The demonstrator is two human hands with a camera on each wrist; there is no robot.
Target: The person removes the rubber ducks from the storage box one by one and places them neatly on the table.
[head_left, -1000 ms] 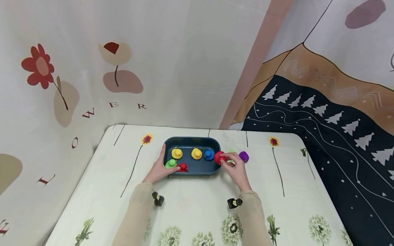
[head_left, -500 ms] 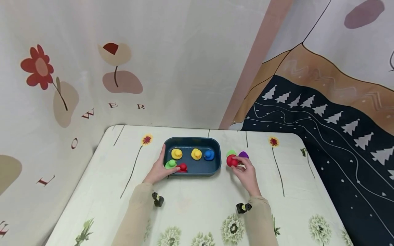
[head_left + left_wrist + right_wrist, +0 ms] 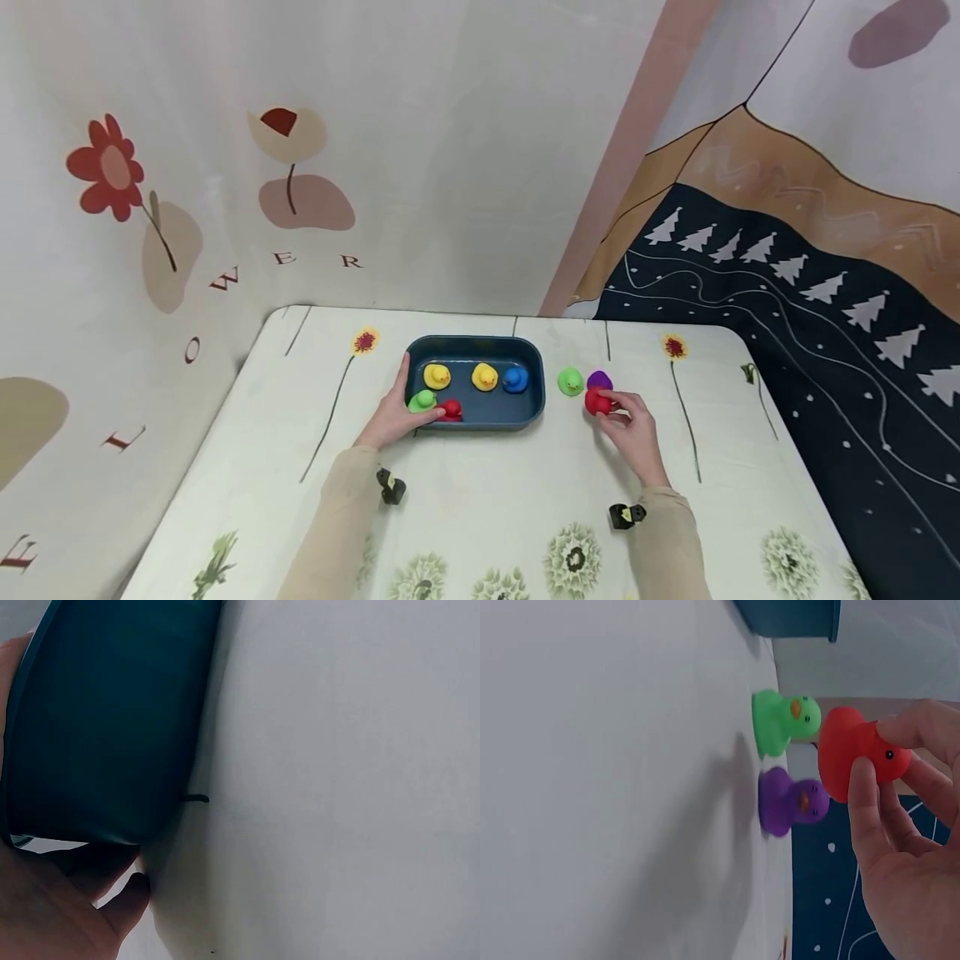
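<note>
I am pinching the red duck (image 3: 859, 754) in my right hand (image 3: 637, 433) right of center, beside the green duck (image 3: 570, 382) and purple duck (image 3: 598, 380) (five remaining in the tray (image 3: 480, 415), seemingly), my left hand (image 3: 393, 417) gripping its left rim.

Five ducks (image 3: 484, 377) sit in the tray (image 3: 534, 408); three more (image 3: 571, 382) stand right of it (on the table (image 3: 480, 492)).

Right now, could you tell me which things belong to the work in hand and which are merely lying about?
In hand:
red duck, pinched by the right hand
blue tray, steadied by the left hand
green duck and purple duck beside it

Lying about:
flowered tablecloth
printed backdrops
</note>
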